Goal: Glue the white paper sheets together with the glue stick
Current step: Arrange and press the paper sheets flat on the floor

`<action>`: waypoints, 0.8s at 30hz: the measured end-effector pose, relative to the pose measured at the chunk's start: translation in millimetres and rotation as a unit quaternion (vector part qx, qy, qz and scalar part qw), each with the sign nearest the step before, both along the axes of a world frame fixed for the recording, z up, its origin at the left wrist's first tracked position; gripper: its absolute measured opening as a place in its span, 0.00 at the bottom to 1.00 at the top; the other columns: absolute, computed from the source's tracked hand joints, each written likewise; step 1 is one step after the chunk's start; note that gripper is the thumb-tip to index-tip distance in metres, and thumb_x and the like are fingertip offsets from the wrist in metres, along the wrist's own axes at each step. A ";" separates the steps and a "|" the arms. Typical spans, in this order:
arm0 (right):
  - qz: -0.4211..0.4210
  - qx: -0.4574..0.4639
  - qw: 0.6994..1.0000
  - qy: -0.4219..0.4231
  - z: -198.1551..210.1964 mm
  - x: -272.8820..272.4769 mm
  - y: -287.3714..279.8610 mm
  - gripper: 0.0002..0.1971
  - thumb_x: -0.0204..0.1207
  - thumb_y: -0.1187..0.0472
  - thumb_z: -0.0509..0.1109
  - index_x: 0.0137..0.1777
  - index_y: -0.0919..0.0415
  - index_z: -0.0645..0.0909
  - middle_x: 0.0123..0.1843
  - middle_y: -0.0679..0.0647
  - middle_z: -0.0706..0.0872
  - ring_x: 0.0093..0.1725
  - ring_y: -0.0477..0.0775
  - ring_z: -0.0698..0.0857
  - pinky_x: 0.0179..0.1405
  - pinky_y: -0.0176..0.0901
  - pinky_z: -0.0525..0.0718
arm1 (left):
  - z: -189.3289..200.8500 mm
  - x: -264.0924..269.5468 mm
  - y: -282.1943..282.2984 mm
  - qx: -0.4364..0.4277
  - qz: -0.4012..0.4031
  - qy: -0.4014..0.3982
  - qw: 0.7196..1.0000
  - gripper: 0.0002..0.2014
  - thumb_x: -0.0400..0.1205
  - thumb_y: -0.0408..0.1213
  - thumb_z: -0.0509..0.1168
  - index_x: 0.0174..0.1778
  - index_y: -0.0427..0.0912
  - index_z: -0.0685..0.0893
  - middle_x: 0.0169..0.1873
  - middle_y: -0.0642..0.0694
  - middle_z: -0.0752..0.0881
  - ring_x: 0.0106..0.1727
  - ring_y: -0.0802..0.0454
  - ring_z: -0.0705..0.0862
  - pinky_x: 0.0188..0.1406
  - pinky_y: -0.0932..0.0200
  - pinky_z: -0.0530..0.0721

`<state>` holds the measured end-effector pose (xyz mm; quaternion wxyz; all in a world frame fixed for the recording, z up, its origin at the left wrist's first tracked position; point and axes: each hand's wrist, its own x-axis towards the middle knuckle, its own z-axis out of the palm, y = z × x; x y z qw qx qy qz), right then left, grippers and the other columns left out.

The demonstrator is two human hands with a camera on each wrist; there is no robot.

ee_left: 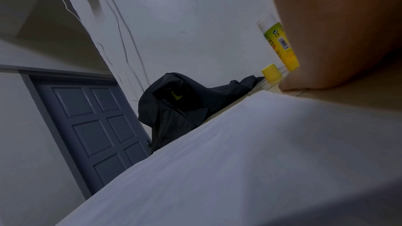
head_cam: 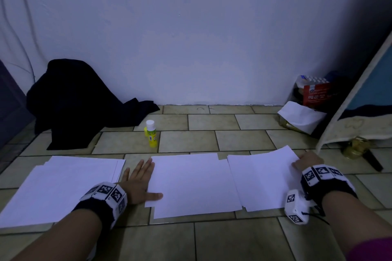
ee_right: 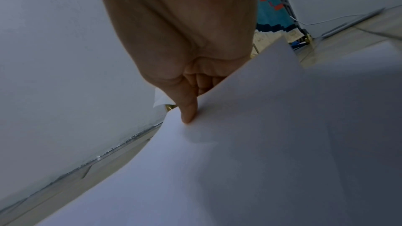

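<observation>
So on the floor we've got a paper stack (head_cam: 61,184) far left, then our left hand (head_cam: 139,182) flat with fingers straight, thumb touching the middle sheets (head_cam: 193,184). Glue stick (head_cam: 151,133) stands uncapped behind them. Our right hand (head_cam: 306,161) pinches the lifted far corner of the right sheets (head_cam: 263,180).
</observation>
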<state>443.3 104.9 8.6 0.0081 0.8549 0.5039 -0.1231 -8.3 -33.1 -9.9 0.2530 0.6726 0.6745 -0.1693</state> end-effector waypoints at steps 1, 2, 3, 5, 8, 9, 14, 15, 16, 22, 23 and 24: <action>-0.010 0.009 1.000 0.006 1.4 -0.9 -1.4 0.10 0.77 0.66 0.69 0.53 0.73 0.84 0.57 0.65 0.87 0.54 0.63 0.85 0.39 0.40 0.70 | 0.2 0.1 0.2 0.000 0.000 -0.001 1.000 0.51 0.81 0.66 0.55 0.82 0.40 0.28 0.81 0.47 0.25 0.82 0.49 0.28 0.81 0.42 0.35; -0.012 0.008 1.000 0.007 4.8 -3.0 -3.5 0.10 0.77 0.66 0.68 0.53 0.73 0.84 0.57 0.65 0.87 0.54 0.63 0.85 0.40 0.42 0.72 | 0.2 0.2 0.2 0.000 0.000 -0.001 1.000 0.51 0.81 0.65 0.55 0.82 0.40 0.28 0.81 0.47 0.25 0.82 0.48 0.28 0.81 0.42 0.35; -0.013 0.005 1.000 0.001 11.1 -6.7 -6.7 0.11 0.79 0.65 0.67 0.56 0.72 0.83 0.59 0.65 0.85 0.55 0.62 0.84 0.44 0.43 0.76 | 0.6 0.2 -0.1 0.000 0.000 -0.002 1.000 0.51 0.81 0.65 0.55 0.82 0.40 0.28 0.81 0.47 0.25 0.82 0.48 0.28 0.81 0.42 0.35; -0.007 0.034 0.999 -0.010 23.4 -14.6 -10.2 0.17 0.79 0.59 0.66 0.63 0.68 0.79 0.64 0.63 0.81 0.63 0.62 0.80 0.59 0.47 0.78 | 0.8 0.3 -0.2 0.001 -0.002 -0.001 1.000 0.52 0.81 0.66 0.55 0.81 0.39 0.28 0.81 0.47 0.26 0.82 0.48 0.28 0.81 0.42 0.36; 0.098 0.085 0.992 0.003 39.6 -59.8 -20.4 0.25 0.80 0.51 0.66 0.71 0.67 0.72 0.73 0.63 0.72 0.73 0.64 0.71 0.72 0.52 0.70 | 2.8 0.9 0.3 -0.004 -0.004 0.008 1.000 0.57 0.74 0.72 0.53 0.81 0.39 0.28 0.81 0.46 0.26 0.82 0.47 0.28 0.81 0.42 0.36; 0.157 0.094 0.983 0.018 42.5 -86.3 -30.3 0.29 0.80 0.49 0.66 0.74 0.67 0.68 0.76 0.63 0.69 0.75 0.64 0.68 0.74 0.51 0.67 | 3.5 1.5 0.0 -0.004 -0.003 0.011 1.000 0.57 0.74 0.72 0.53 0.81 0.39 0.28 0.81 0.46 0.26 0.83 0.47 0.28 0.81 0.42 0.36; 0.358 -0.060 0.922 0.135 32.6 -225.7 -108.6 0.54 0.73 0.34 0.67 0.83 0.68 0.44 0.85 0.63 0.46 0.84 0.61 0.48 0.82 0.60 0.53 | 2.4 3.1 -3.4 0.018 0.011 0.008 1.000 0.52 0.81 0.65 0.56 0.81 0.38 0.28 0.81 0.45 0.26 0.83 0.47 0.29 0.81 0.41 0.36; 0.373 -0.105 0.914 0.120 26.6 -243.5 -121.4 0.58 0.70 0.31 0.67 0.84 0.67 0.39 0.85 0.62 0.40 0.85 0.61 0.42 0.82 0.63 0.48 | 1.7 2.8 -3.8 0.021 0.013 0.007 1.000 0.52 0.81 0.66 0.56 0.81 0.38 0.28 0.81 0.45 0.26 0.83 0.47 0.29 0.81 0.41 0.36; 0.380 -0.137 0.909 0.103 18.5 -255.3 -129.1 0.62 0.68 0.30 0.68 0.83 0.67 0.35 0.85 0.62 0.35 0.84 0.61 0.38 0.81 0.65 0.45 | -0.1 1.6 -3.8 0.023 0.013 0.006 1.000 0.54 0.80 0.68 0.55 0.81 0.38 0.28 0.81 0.46 0.26 0.83 0.47 0.29 0.81 0.42 0.36; 0.391 -0.165 0.905 0.030 -7.0 -275.6 -143.5 0.65 0.67 0.33 0.73 0.82 0.67 0.31 0.84 0.63 0.31 0.83 0.63 0.34 0.79 0.66 0.43 | 0.8 -3.6 -1.6 0.018 -0.009 -0.013 1.000 0.77 0.44 0.88 0.38 0.82 0.39 0.28 0.80 0.49 0.25 0.82 0.50 0.28 0.80 0.43 0.35; 0.393 -0.158 0.905 0.037 -4.6 -275.2 -143.2 0.63 0.68 0.36 0.73 0.83 0.67 0.33 0.84 0.63 0.33 0.84 0.63 0.36 0.80 0.65 0.44 | 2.2 -3.6 -1.7 0.016 -0.010 -0.018 1.000 0.78 0.41 0.87 0.37 0.82 0.39 0.28 0.80 0.48 0.25 0.82 0.50 0.29 0.80 0.43 0.35; 0.394 -0.149 0.906 0.049 -1.9 -273.8 -142.1 0.59 0.70 0.38 0.73 0.83 0.67 0.35 0.85 0.63 0.35 0.84 0.62 0.38 0.81 0.63 0.46 | 2.2 -4.8 -1.3 0.017 -0.011 -0.023 1.000 0.80 0.38 0.88 0.35 0.82 0.39 0.28 0.80 0.48 0.25 0.83 0.50 0.29 0.80 0.43 0.35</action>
